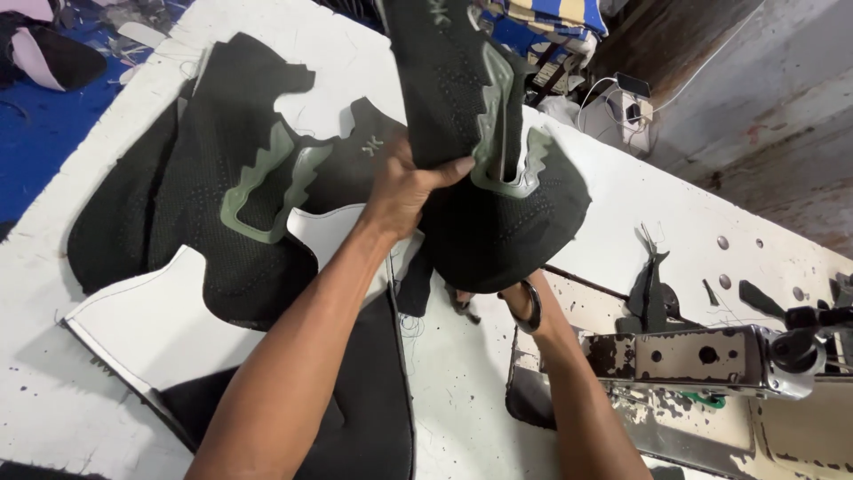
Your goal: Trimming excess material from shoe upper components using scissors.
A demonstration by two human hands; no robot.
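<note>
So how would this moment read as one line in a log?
left hand: grips black knit piece, lifted | right hand: hidden under it | table: stack of same pieces | sewing machine: at right

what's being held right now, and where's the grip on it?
The left hand grips a raised black knit shoe upper by its left edge, thumb on top. The right hand is hidden under that piece; only its wrist shows.
</note>
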